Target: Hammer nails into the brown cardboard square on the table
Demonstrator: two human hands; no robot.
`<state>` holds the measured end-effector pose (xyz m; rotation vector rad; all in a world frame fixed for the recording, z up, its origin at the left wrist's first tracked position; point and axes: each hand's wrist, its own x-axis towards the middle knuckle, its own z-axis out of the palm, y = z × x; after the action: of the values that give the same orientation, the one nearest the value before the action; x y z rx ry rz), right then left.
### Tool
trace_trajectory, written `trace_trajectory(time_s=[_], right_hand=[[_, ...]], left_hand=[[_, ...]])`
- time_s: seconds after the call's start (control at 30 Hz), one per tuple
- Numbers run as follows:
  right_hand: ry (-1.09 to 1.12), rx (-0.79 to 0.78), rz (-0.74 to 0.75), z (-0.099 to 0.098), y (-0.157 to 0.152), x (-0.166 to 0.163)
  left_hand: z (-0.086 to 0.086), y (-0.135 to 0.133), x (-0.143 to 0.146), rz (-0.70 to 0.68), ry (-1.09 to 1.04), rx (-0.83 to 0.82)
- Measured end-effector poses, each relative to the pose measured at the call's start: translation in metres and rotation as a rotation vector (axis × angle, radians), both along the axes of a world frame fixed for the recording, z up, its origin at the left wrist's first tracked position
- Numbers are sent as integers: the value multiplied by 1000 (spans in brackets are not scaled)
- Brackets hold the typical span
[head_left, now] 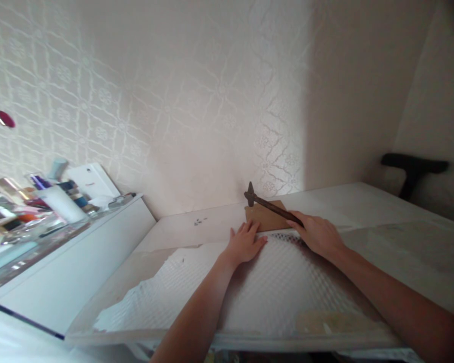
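My right hand is wrapped round the wooden handle of a hammer. The hammer's head is over the left part of a flat brown board, near its far left corner; whether it touches the board I cannot tell. My left hand has its fingers spread, the fingertips resting on the near left edge of the board. Beneath both hands lies a white textured sheet with a ragged left edge. Several small dark pieces, perhaps nails, lie on the white surface to the left of the board.
A patterned wall rises behind the table. To the left, a higher white cabinet carries bottles, tubes and a white box. A black T-shaped object stands at the right. The table's front edge is close to me.
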<state>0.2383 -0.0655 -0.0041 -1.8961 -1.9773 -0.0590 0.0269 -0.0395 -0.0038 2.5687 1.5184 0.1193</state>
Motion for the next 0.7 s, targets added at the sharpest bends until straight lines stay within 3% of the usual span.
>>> trace_trajectory(time_s=[0.7], right_hand=[[-11,4,-9,0,3,3]], left_hand=[[-1,2,0,-3,46,11]])
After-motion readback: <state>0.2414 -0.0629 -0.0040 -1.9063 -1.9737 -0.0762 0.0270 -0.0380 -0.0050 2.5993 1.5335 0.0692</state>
